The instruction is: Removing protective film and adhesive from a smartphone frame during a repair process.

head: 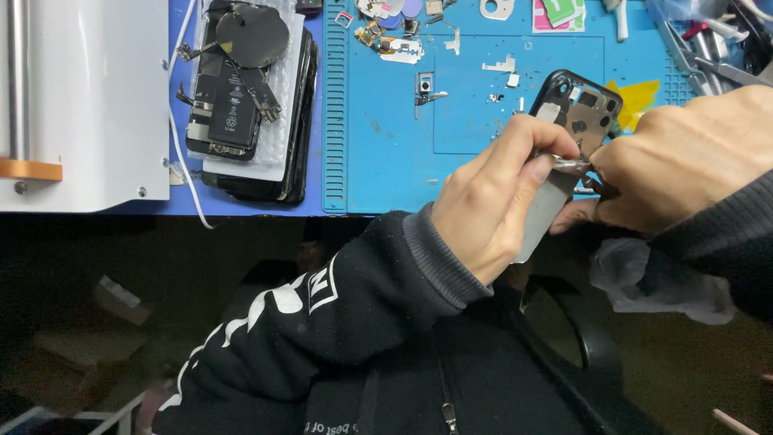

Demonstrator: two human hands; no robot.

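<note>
Phone frame between hands: left hand pinching it, right hand clenched on lower edge.

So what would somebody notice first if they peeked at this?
Probably the two hands in the middle right: the left hand and right hand hold a black phone frame over a bright blue mat. At upper left lies an opened phone with its battery showing.

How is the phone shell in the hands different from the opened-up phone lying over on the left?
The phone shell is held up, tilted, by the left hand and right hand; the opened phone lies flat. The shell looks hollow; the opened phone holds a battery and a round coil. Both are black.
</note>
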